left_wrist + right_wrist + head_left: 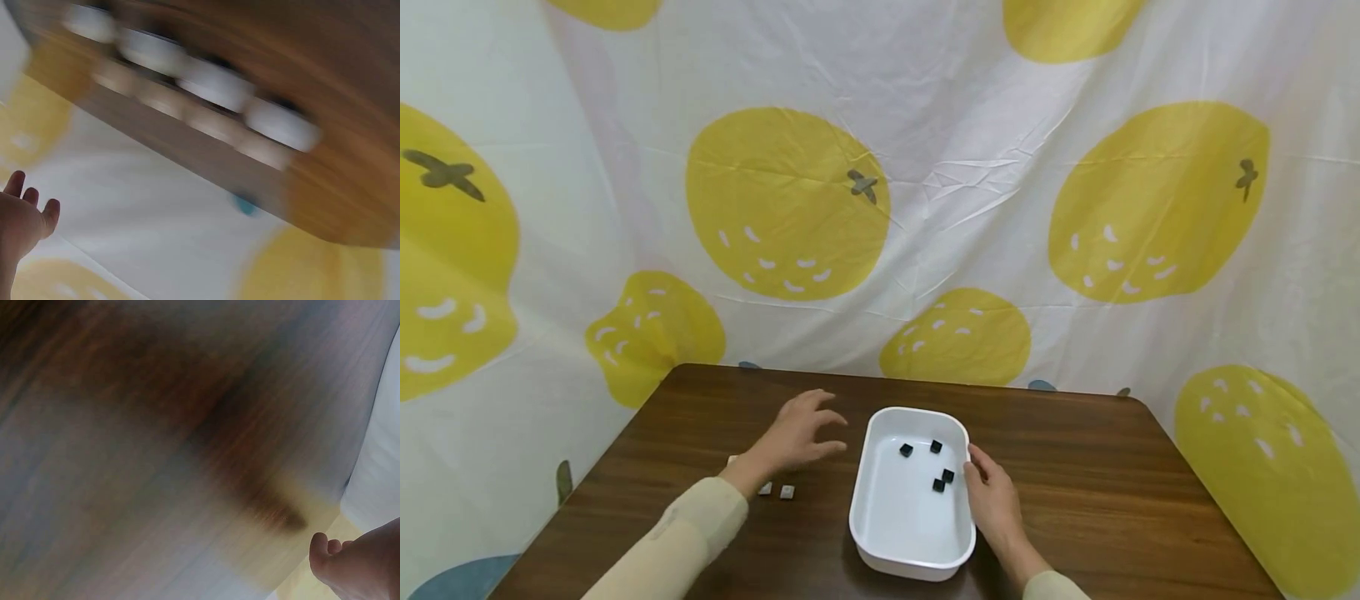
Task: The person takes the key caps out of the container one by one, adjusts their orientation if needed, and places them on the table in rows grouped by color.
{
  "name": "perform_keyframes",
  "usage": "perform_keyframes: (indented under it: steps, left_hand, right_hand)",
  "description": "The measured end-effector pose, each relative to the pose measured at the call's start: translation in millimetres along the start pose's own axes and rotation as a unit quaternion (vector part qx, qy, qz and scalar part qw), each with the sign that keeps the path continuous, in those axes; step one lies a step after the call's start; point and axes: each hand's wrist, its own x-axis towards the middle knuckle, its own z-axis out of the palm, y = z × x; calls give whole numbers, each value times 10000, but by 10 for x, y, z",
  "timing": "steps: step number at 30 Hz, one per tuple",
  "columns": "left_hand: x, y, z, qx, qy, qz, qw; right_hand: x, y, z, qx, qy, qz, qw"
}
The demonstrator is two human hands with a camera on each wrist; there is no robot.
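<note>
Mostly, the risk lies in the right hand (996, 500), whose fingers seem to pinch the right edge of a deep, glossy white oblong tray with rounded corners (906, 529) (the wrist view is too murky to confirm): an uneven pull could tip it and send the four small black blocks (938, 485) inside sliding. It sits on the dark wood-grain table (1075, 467), long axis running from near to far toward the fruit-printed white fabric (940, 83), while the left hand (797, 435), fingers spread, hovers apart from it near small white blocks (787, 492).
</note>
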Motion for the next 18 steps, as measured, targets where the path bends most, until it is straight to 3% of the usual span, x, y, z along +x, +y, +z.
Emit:
perform_keyframes:
  steps: [4, 8, 13, 18]
  left_hand:
    - [369, 499, 290, -47, -314, 474, 9984]
    - [593, 856, 588, 343, -793, 701, 9938]
    - [706, 974, 877, 928, -1123, 588, 9876]
    - [744, 985, 985, 1098, -1318, 424, 9843]
  right_hand:
    - [2, 7, -3, -1, 29, -90, 10000]
    - [-1, 20, -3, -58, 67, -261, 9996]
    - [-6, 33, 5, -75, 120, -405, 9991]
    - [-6, 44, -6, -56, 150, -393, 9991]
